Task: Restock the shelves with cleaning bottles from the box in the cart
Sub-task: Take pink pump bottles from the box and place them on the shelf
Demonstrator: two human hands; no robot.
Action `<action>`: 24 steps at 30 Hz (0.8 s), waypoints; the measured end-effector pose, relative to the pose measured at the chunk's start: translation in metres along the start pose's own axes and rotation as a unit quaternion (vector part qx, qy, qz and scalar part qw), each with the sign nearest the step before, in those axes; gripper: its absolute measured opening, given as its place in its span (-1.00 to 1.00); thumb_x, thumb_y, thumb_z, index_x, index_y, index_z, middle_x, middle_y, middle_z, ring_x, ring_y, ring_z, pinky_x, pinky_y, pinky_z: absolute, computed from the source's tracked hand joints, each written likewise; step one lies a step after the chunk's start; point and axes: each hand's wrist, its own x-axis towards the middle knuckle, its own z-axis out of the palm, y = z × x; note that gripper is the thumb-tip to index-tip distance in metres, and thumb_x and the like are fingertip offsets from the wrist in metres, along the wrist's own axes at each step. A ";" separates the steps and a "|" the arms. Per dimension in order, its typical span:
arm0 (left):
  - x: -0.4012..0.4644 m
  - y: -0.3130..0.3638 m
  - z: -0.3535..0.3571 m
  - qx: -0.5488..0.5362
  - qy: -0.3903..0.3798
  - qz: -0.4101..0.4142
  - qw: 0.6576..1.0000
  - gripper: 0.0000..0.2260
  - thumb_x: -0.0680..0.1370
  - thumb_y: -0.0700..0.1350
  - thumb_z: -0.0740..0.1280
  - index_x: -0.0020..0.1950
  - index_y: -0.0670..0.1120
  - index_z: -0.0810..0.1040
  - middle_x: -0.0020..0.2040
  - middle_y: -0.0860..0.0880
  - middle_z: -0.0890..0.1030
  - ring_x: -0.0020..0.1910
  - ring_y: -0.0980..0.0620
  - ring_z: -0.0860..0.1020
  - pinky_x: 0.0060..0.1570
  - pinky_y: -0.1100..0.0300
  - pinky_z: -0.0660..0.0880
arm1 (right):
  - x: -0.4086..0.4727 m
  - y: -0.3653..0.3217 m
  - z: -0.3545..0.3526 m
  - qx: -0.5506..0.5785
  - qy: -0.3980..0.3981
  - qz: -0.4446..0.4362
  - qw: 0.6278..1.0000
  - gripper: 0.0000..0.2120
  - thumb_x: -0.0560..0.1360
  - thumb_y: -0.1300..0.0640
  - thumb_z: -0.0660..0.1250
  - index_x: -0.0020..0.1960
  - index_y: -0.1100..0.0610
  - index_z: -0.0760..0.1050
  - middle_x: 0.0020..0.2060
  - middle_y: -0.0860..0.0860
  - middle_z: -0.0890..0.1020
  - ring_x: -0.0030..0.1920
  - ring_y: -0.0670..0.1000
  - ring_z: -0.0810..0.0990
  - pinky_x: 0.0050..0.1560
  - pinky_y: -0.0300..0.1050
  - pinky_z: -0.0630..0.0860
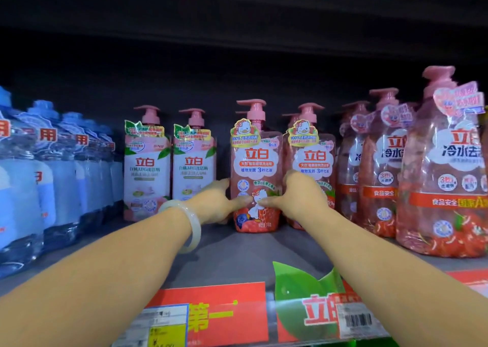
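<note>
A pink pump bottle with a duck label stands upright on the grey shelf. Both my hands hold it low down. My left hand grips its left side, thumb across the front. My right hand grips its right side, thumb meeting the other at the label. A pale bangle sits on my left wrist. A matching pink bottle stands just to the right, partly hidden behind my right hand. The box and cart are out of view.
Two white-and-pink pump bottles stand left of the held one. Blue bottles fill the far left. Larger pink bottles crowd the right. Bare shelf lies in front, with red price tags along the edge.
</note>
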 end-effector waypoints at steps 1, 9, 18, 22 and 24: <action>-0.001 0.001 0.001 0.009 0.000 0.004 1.000 -0.67 0.53 0.03 0.35 0.23 -0.04 0.40 -0.08 -0.02 0.58 -0.05 -0.12 0.61 -0.01 -0.05 0.61 | 0.000 0.001 0.000 -0.003 0.002 0.000 1.000 -0.50 0.31 -0.14 0.50 -0.07 0.13 0.29 0.05 0.16 0.59 0.07 0.17 0.55 -0.16 -0.11 0.33; -0.006 0.008 0.006 0.031 0.024 0.005 0.999 -0.59 0.53 0.01 0.35 0.31 -0.11 0.37 0.04 -0.07 0.58 -0.02 -0.08 0.56 0.09 -0.03 0.56 | 0.007 0.010 0.009 0.005 -0.010 -0.001 1.000 -0.51 0.32 -0.19 0.47 -0.26 0.08 0.23 -0.08 0.20 0.64 -0.07 0.20 0.64 -0.27 -0.10 0.41; -0.008 0.008 0.004 0.014 0.000 0.003 1.000 -0.56 0.49 -0.03 0.41 0.28 -0.09 0.34 0.01 -0.02 0.54 -0.04 0.01 0.55 0.00 0.09 0.56 | 0.012 0.013 0.012 -0.007 -0.013 0.007 1.000 -0.48 0.34 -0.21 0.45 -0.37 0.08 0.18 -0.18 0.20 0.63 -0.20 0.15 0.57 -0.31 -0.16 0.39; -0.008 0.007 0.004 0.030 -0.022 0.003 0.999 -0.38 0.41 -0.12 0.49 0.38 -0.10 0.27 0.20 -0.09 0.54 0.08 -0.02 0.53 0.18 0.02 0.51 | 0.013 0.013 0.012 -0.017 -0.018 0.005 1.000 -0.49 0.35 -0.22 0.43 -0.38 0.09 0.22 -0.24 0.17 0.59 -0.09 0.19 0.63 -0.13 -0.08 0.51; -0.007 0.006 0.004 0.023 -0.020 0.000 1.000 -0.36 0.42 -0.13 0.49 0.40 -0.10 0.25 0.22 -0.10 0.53 0.09 -0.02 0.51 0.20 0.00 0.51 | 0.013 0.013 0.014 -0.018 -0.017 0.003 1.000 -0.50 0.35 -0.23 0.43 -0.36 0.08 0.22 -0.26 0.15 0.57 -0.10 0.18 0.63 -0.14 -0.09 0.50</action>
